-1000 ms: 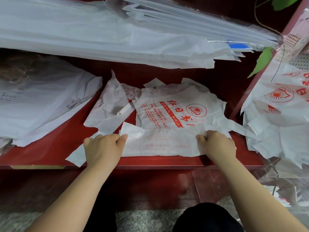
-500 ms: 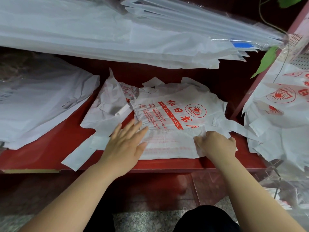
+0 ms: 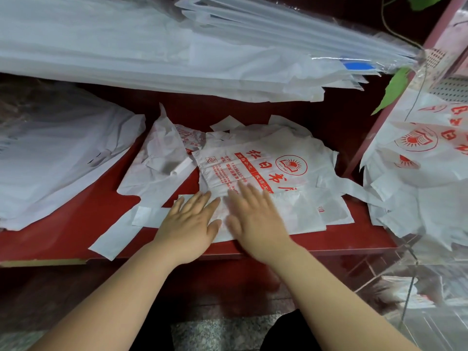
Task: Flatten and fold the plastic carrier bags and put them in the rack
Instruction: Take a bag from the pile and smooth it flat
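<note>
**Left hand point(image 3: 188, 224) and right hand point(image 3: 255, 219) flat on carrier bag point(image 3: 306, 214)**

Hands: both palm-down, fingers straight and spread, pressing the bag. They lie side by side with the thumbs close but not touching. Neither grips anything. The right hand is blurred.

Bag: white, faint red print, lying flat at the front edge of the red shelf point(image 3: 63, 239). Its long axis runs left to right along that edge, and the right end is uncovered. White strips point(image 3: 114, 236) trail from its left end toward the shelf front; I cannot tell if they are its handles.

Just behind, partly overlapped: a printed bag point(image 3: 266, 160) with a red sun-and-book logo, text running diagonally. To its left is a crumpled bag point(image 3: 162, 158).

Far left: a stack of white bags point(image 3: 63, 153). Right: a red upright point(image 3: 379, 127), then hanging logo bags point(image 3: 417, 160) and a green leaf point(image 3: 395, 89).

Above, farthest: long white bags point(image 3: 177, 46) overhanging the back of the shelf.
</note>
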A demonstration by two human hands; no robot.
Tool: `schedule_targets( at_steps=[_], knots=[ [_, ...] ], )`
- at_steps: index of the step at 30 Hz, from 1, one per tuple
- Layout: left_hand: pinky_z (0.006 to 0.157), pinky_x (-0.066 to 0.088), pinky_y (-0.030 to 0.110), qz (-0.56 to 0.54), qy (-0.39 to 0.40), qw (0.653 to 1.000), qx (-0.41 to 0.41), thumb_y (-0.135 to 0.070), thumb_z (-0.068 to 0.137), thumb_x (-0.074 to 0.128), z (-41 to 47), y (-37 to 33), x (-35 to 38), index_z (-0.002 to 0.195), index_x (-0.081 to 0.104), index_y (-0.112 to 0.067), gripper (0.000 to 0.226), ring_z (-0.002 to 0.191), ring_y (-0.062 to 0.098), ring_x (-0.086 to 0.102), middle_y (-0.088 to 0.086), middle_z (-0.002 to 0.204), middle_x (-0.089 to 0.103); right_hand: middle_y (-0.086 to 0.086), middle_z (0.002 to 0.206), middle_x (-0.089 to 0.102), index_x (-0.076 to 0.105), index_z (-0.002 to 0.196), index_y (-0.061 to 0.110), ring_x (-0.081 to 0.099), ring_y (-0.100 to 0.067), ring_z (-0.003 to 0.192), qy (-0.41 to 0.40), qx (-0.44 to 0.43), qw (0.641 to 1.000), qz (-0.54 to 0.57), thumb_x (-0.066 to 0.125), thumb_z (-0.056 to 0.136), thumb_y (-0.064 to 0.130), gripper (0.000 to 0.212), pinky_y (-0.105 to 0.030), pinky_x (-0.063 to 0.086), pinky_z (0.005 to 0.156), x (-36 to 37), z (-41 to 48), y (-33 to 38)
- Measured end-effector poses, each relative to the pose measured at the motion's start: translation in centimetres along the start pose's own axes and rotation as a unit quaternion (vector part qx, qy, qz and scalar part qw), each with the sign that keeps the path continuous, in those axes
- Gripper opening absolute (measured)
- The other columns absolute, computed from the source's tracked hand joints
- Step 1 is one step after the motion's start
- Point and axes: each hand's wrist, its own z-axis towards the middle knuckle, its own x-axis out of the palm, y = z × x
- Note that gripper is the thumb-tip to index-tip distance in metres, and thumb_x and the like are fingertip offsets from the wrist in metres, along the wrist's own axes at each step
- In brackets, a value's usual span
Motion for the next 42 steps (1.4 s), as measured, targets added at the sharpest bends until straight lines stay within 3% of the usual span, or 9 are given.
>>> schedule_targets(
  at_steps=[3,7,13,17,26,29,32,36,42],
  knots=[
    [0.111,-0.014,0.03,0.004,0.007,1.0,-0.003,-0.037,0.1,0.013,0.0,0.0,0.0,0.146,-0.009,-0.025,0.053,0.14,0.008,-0.017,-0.004,0.154,-0.016,-0.004,0.155,0.009,0.016,0.146,0.016,0.005,-0.018,0.143,0.115,0.03,0.992,0.041,-0.005,0.071,0.055,0.087,-0.034,-0.001,0.114,0.5,-0.3,0.2],
    [0.111,-0.015,0.03,-0.004,0.011,1.0,-0.003,-0.037,0.1,0.011,0.0,0.0,0.0,0.146,-0.012,-0.024,0.053,0.14,0.009,-0.019,-0.004,0.154,-0.018,-0.002,0.156,0.005,0.012,0.147,0.018,0.001,-0.016,0.143,0.129,0.118,0.984,0.016,0.013,0.096,0.046,0.059,-0.032,-0.001,0.114,-0.7,-1.1,-3.0],
    [0.114,-0.001,0.032,-0.047,0.025,0.999,-0.008,-0.043,0.097,0.03,0.6,0.2,-1.0,0.147,0.0,-0.027,0.061,0.143,0.013,-0.005,-0.004,0.156,-0.005,-0.015,0.136,0.042,0.042,0.131,0.007,0.034,-0.031,0.129,0.047,0.24,0.969,0.024,0.033,0.09,0.045,0.057,-0.038,0.025,0.101,-2.4,-3.5,-7.0],
    [0.108,0.017,0.033,-0.043,0.029,0.998,-0.018,-0.047,0.083,0.057,2.1,0.9,-3.3,0.146,0.015,-0.027,0.078,0.136,0.018,0.024,-0.003,0.15,0.026,-0.004,0.133,0.048,0.032,0.139,0.016,0.033,-0.028,0.125,0.028,0.363,0.929,0.06,0.053,0.085,0.037,0.062,-0.038,0.02,0.103,-4.0,-3.5,-7.9],
    [0.091,0.02,0.03,0.005,0.089,0.996,-0.032,-0.052,0.075,0.065,4.0,1.1,-5.5,0.119,0.049,-0.025,0.054,0.114,0.015,0.044,-0.008,0.12,0.051,0.002,0.117,0.06,0.037,0.136,0.02,0.041,-0.023,0.121,0.084,0.344,0.933,0.063,0.049,0.086,0.022,0.051,-0.033,0.02,0.1,-3.9,-1.8,-8.5],
    [0.08,0.022,0.029,-0.008,0.072,0.997,-0.011,-0.046,0.076,0.067,4.2,1.7,-5.6,0.078,0.055,-0.024,0.025,0.083,0.012,0.048,-0.009,0.079,0.051,0.004,0.108,0.063,0.042,0.132,0.021,0.045,-0.022,0.117,0.05,0.332,0.939,0.08,0.046,0.089,0.02,0.043,-0.032,0.02,0.098,-3.9,-1.7,-8.6],
    [0.065,0.028,0.021,-0.095,0.081,0.992,-0.001,-0.036,0.076,0.071,3.6,2.4,-5.9,0.063,0.046,-0.02,0.032,0.062,0.008,0.043,-0.008,0.065,0.044,0.008,0.09,0.054,0.047,0.128,0.022,0.048,-0.022,0.114,0.001,0.325,0.94,0.104,0.041,0.094,0.029,0.036,-0.032,0.018,0.097,-4.3,-1.1,-8.5],
    [0.043,0.036,0.007,-0.235,0.039,0.971,0.001,-0.021,0.076,0.073,2.1,2.4,-7.0,0.074,0.053,-0.023,0.02,0.059,0.002,0.05,-0.01,0.069,0.054,0.001,0.092,0.058,0.046,0.13,0.02,0.048,-0.025,0.112,-0.038,0.276,0.956,0.093,0.042,0.095,0.026,0.036,-0.031,0.017,0.095,-5.1,1.2,-8.7],
    [0.062,0.039,0.006,-0.392,-0.016,0.92,-0.008,-0.017,0.075,0.074,-2.1,2.0,-5.1,0.113,0.04,-0.046,0.058,0.072,-0.001,0.058,-0.003,0.084,0.067,-0.003,0.118,0.059,0.038,0.135,0.023,0.042,-0.025,0.116,-0.017,0.188,0.982,-0.015,0.044,0.09,0.012,0.047,-0.032,0.021,0.094,-4.7,5.9,-8.2]
  ],
)
